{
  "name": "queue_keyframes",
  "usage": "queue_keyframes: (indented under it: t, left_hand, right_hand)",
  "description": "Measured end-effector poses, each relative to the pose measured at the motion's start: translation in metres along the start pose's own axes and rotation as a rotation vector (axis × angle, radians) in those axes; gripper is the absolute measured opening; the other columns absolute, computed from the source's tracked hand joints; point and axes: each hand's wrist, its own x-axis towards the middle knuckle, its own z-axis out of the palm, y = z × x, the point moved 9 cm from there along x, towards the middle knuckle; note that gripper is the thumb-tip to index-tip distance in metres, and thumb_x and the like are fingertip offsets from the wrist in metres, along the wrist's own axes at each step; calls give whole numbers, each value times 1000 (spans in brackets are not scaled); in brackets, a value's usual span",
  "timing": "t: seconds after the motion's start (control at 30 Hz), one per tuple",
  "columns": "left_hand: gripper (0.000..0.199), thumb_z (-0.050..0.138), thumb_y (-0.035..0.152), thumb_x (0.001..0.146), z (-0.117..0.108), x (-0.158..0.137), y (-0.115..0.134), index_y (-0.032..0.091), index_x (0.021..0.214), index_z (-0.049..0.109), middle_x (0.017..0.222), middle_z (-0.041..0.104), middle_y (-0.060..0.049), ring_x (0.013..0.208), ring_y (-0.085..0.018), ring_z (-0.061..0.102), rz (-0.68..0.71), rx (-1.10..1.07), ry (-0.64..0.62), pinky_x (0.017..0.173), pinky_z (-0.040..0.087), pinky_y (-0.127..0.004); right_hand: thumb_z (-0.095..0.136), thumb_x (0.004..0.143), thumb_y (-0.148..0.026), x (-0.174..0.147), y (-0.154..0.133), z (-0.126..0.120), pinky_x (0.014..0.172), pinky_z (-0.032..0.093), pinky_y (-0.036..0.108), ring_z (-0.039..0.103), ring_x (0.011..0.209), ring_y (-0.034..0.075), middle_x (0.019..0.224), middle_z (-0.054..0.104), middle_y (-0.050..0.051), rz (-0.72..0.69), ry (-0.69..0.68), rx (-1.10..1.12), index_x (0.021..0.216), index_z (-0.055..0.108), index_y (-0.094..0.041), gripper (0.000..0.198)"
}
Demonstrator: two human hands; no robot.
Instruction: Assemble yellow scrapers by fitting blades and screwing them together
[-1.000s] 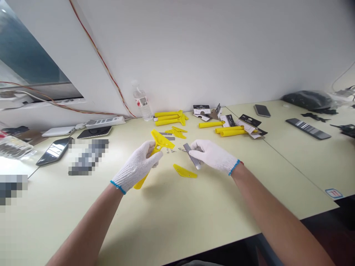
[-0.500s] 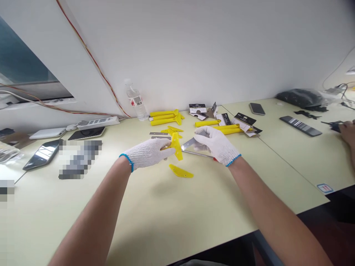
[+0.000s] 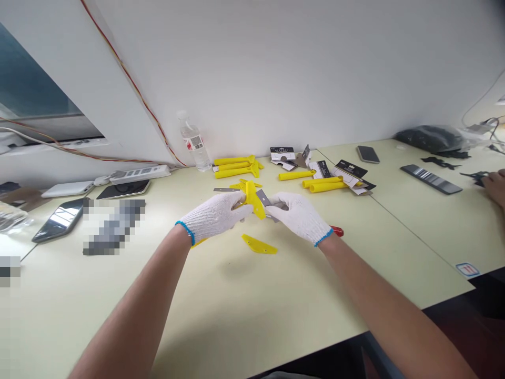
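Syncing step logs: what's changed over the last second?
The left hand moved right and away from the wearer, bringing the yellow handle up to the metal blade in the right hand; contact is unclear. The handle's head now slants more steeply. Nothing was let go.

Unchanged: both grips, the loose yellow plate and the bottle by the wall.

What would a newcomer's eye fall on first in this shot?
Probably the white-gloved pair at the centre: the left grip holds a yellow scraper, while the right grip holds a metal blade right by its head. Just nearer the camera, a loose yellow plate lies on the pale table. Behind, a clear bottle stands by the wall, left of centre.
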Motion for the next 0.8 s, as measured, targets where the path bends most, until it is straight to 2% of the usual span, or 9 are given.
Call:
queue_keyframes:
  t: [0.1, 0.3, 0.43, 0.53, 0.6, 0.67, 0.7, 0.73, 0.8]
  left_hand:
    - [30, 54, 51, 88, 9, 0, 1, 22, 88, 61, 80, 63, -4, 64, -17, 55, 23, 21, -121, 54, 38, -29]
    - [32, 51, 52, 93, 21, 2, 2, 22, 83, 52, 83, 60, -3, 67, -17, 53, 45, 32, -211, 55, 36, -29]
    - [32, 49, 50, 95, 25, 2, 4, 22, 80, 46, 83, 60, -2, 68, -17, 53, 63, 1, -231, 57, 36, -30]
    - [30, 49, 48, 96, 26, 2, 5, 22, 80, 46, 84, 60, -2, 69, -17, 54, 65, -18, -226, 57, 36, -30]
    - [30, 49, 48, 96, 26, 1, 4, 22, 81, 47, 82, 60, -2, 67, -16, 53, 53, -24, -230, 56, 35, -30]
    - [31, 49, 49, 96, 26, 1, 4, 22, 81, 47, 81, 60, -2, 66, -16, 53, 45, -24, -238, 56, 35, -30]
    - [31, 50, 49, 96, 27, 1, 4, 22, 81, 48, 81, 60, -2, 67, -16, 53, 45, -26, -240, 56, 35, -30]
    - [31, 50, 49, 96, 27, 1, 5, 22, 81, 48, 81, 60, -2, 67, -17, 54, 49, -31, -242, 56, 36, -30]
    - [31, 50, 49, 96, 27, 2, 6, 22, 81, 49, 82, 61, -2, 68, -17, 55, 60, -46, -243, 58, 38, -30]
  right_hand:
    - [72, 79, -56, -6, 18, -18, 52, 37, 12, 69, 100, 18, 54, 51, 8, -1, -48, -41, 64, 62, -21, 39]
    - [35, 99, -73, 2, 23, -16, 64, 44, 29, 62, 83, 18, 78, 64, 16, 42, 60, -31, 91, 69, -10, 72]
    - [58, 91, -66, -4, 31, -28, 58, 39, 31, 64, 92, 25, 69, 59, 15, 29, 78, -30, 78, 65, -21, 48]
    - [38, 100, -71, -4, 15, -20, 64, 40, 28, 64, 96, 22, 66, 57, 13, -4, 8, -41, 75, 63, -17, 64]
    - [36, 93, -82, 4, -8, 4, 66, 44, 28, 60, 90, 20, 73, 59, 13, -13, -36, -39, 91, 64, -12, 76]
    - [48, 81, -88, 23, -33, 48, 64, 48, 31, 58, 83, 18, 81, 62, 17, -27, -75, -11, 108, 63, -5, 88]
    - [48, 89, -82, 36, -42, 76, 69, 50, 28, 62, 88, 18, 86, 64, 17, -34, -90, 7, 112, 67, -5, 83]
    - [46, 98, -74, 50, -49, 105, 71, 51, 23, 66, 93, 16, 89, 67, 13, -61, -85, 33, 112, 71, -13, 67]
    - [56, 101, -60, 81, -50, 161, 72, 53, 15, 68, 103, 15, 96, 70, 8, -102, -55, 78, 113, 74, -23, 43]
